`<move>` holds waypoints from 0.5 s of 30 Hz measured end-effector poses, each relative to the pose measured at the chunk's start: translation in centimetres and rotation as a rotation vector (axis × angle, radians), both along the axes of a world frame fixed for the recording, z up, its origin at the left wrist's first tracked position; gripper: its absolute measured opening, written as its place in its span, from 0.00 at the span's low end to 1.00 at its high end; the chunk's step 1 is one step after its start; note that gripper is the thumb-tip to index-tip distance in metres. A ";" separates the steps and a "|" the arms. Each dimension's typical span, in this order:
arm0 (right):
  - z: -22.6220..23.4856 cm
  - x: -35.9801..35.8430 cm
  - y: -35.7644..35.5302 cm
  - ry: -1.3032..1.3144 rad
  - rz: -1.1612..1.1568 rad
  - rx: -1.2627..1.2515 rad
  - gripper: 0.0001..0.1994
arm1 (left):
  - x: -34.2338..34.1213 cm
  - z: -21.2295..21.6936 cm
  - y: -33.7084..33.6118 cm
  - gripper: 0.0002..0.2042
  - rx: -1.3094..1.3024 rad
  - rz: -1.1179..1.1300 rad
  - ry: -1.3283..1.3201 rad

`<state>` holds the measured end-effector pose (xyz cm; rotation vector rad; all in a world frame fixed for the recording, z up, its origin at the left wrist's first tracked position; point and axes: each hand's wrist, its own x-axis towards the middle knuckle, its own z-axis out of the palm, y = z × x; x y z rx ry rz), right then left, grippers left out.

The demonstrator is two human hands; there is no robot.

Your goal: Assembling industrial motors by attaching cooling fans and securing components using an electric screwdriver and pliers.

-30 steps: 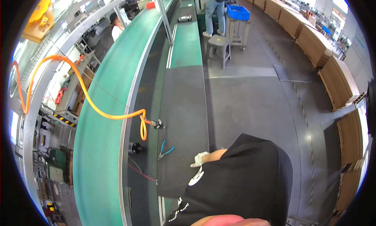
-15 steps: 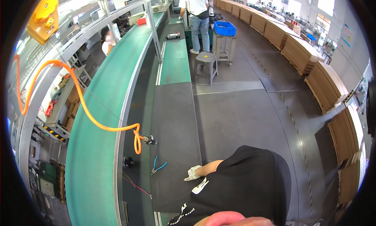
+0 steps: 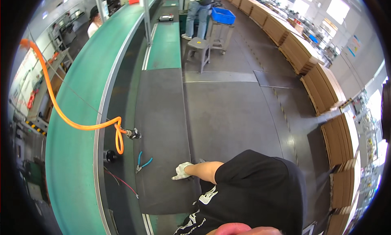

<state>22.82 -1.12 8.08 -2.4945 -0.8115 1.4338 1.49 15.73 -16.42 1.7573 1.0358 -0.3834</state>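
Observation:
My right hand (image 3: 182,171), in a white work glove, is low over the dark grey bench top (image 3: 163,113) near its right edge. At least one finger stretches out leftward, and nothing shows in the hand. The other fingers are partly hidden. My black sleeve and bare forearm lead to it from the lower right. To its left lies a pair of blue-handled pliers (image 3: 143,162), handles spread. Beyond the pliers, a metal fitting (image 3: 133,133) on the orange coiled hose (image 3: 61,113) is at the bench's left side. My left hand is out of sight.
A green conveyor belt (image 3: 73,133) curves along the left, with a metal rail. A black cylindrical part (image 3: 109,155) and a red wire (image 3: 126,185) are beside the bench. Further off are a grey stool (image 3: 198,47), a blue crate (image 3: 223,16), a person (image 3: 199,15) and cardboard stacks (image 3: 340,137).
The whole view has shifted, so the bench and conveyor appear further left and higher. My right arm reaches further out from the sleeve, with the gloved hand further over the bench.

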 end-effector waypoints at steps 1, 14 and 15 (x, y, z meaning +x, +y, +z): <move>0.0 -0.2 0.3 0.013 0.047 0.014 0.37 | -1.5 0.3 0.2 0.40 0.013 0.061 0.023; -5.8 0.1 0.6 0.040 0.144 -0.026 0.39 | -16.4 13.3 -12.0 0.33 0.444 0.904 0.389; -6.2 0.6 1.1 0.029 0.224 -0.018 0.39 | -16.5 12.8 -12.4 0.33 0.445 0.917 0.370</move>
